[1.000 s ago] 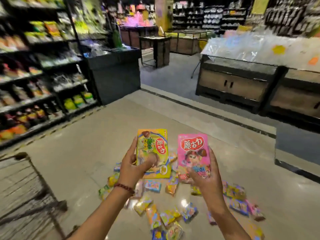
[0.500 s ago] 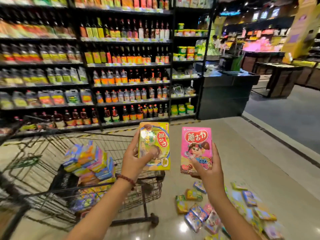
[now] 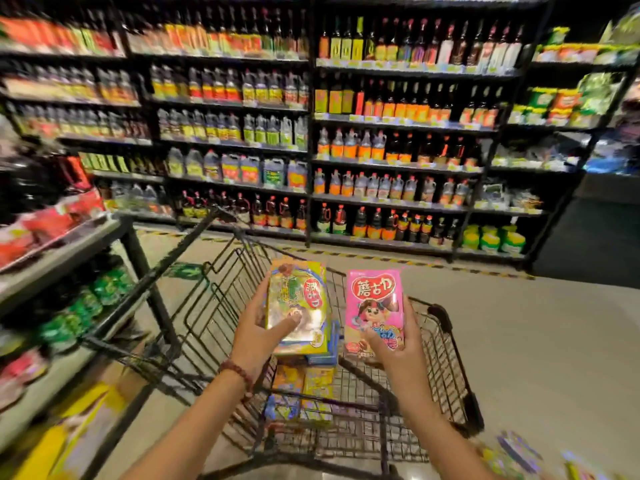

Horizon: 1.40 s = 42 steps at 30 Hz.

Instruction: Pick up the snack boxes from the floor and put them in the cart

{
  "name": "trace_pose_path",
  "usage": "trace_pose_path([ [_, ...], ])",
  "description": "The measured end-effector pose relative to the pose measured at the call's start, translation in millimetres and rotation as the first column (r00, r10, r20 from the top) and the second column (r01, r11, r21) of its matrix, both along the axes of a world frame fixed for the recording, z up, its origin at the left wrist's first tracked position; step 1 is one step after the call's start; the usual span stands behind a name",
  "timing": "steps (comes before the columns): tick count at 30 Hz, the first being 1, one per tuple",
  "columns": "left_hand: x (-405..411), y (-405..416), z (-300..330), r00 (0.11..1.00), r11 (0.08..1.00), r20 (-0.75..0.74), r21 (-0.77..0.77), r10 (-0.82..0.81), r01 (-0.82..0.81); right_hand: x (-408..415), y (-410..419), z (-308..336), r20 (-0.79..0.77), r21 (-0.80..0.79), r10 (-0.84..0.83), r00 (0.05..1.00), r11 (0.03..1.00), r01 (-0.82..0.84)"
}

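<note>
The left hand (image 3: 254, 332) clamps a yellow-green cardboard snack box (image 3: 298, 306), thumb across its face; the right hand (image 3: 398, 351) clamps a pink cardboard snack box (image 3: 374, 311) at its lower edge. Both boxes are upright, side by side but apart, above the black wire shopping cart (image 3: 446, 344). Beneath them, toward six o'clock, a pile of colourful boxes (image 3: 304, 393) lies in the basket. At five o'clock more boxes (image 3: 519, 452) lie blurred on the pale tiled floor (image 3: 536, 341). The carry seems finished; placing is in hand. Next, lower both boxes onto the pile and let go.
</note>
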<state>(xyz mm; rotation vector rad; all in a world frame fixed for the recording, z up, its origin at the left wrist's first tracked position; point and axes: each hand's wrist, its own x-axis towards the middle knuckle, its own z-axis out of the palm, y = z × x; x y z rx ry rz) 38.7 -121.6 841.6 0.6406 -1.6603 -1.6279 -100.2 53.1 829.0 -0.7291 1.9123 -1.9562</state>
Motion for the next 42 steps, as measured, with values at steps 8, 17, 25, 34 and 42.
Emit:
trace_pose_path([
  [8, -42, -58, -47, 0.991, 0.993, 0.118, 0.097, 0.057, -0.069, -55, -75, -63, 0.086, 0.137, 0.045, 0.995, 0.989, -0.056],
  [17, -96, -98, -127, 0.953, 0.984, 0.300, 0.157, 0.037, -0.088, -98, -120, -148, 0.292, 0.229, 0.056, 0.955, 0.965, -0.126],
  [25, -96, -125, -208, 0.862, 0.967, 0.501, 0.247, -0.080, -0.054, -95, -134, -220, 0.405, 0.374, 0.017, 0.914, 0.909, -0.183],
  [34, -100, -150, -291, 0.712, 0.937, 0.651, 0.347, -0.263, 0.029, -91, -152, -295, 0.463, 0.469, -0.072, 0.884, 0.866, -0.175],
  [42, -80, -159, -388, 0.686, 0.901, 0.685, 0.423, -0.247, -0.098, -76, -169, -364, 0.524, 0.439, -0.059, 0.849, 0.873, -0.211],
])
